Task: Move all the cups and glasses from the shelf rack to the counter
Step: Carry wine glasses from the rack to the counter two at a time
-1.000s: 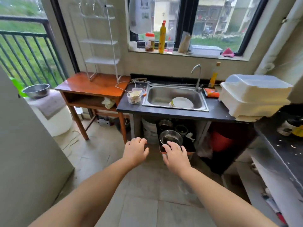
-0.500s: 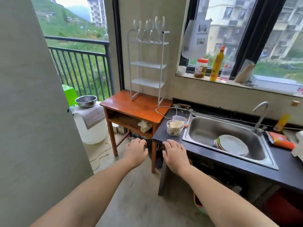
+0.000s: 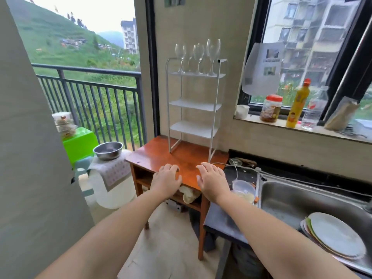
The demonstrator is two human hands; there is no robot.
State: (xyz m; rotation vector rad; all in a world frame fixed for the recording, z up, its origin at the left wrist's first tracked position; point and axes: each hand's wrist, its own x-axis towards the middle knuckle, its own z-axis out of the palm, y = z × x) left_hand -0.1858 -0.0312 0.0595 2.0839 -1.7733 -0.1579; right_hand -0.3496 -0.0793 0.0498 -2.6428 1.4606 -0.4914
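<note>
A white wire shelf rack (image 3: 194,106) stands on a small wooden table (image 3: 155,156) against the wall. Three clear wine glasses (image 3: 198,52) stand upright on its top shelf; the two lower shelves are bare. The dark counter (image 3: 244,173) begins right of the table. My left hand (image 3: 166,181) and my right hand (image 3: 212,181) are stretched forward, palms down, fingers apart, holding nothing. Both hover over the table's front edge, well below the glasses.
A steel sink (image 3: 298,202) with stacked plates (image 3: 336,235) is set in the counter. A plastic container (image 3: 243,190) and a white cable (image 3: 236,168) lie on the counter's left end. Bottles and a jar (image 3: 270,108) line the windowsill. A metal bowl (image 3: 108,151) sits left.
The view has swung up and left and closer to the rack, bringing the glasses into full sight. My hands stay outstretched and empty, now over the wooden table instead of the floor.
</note>
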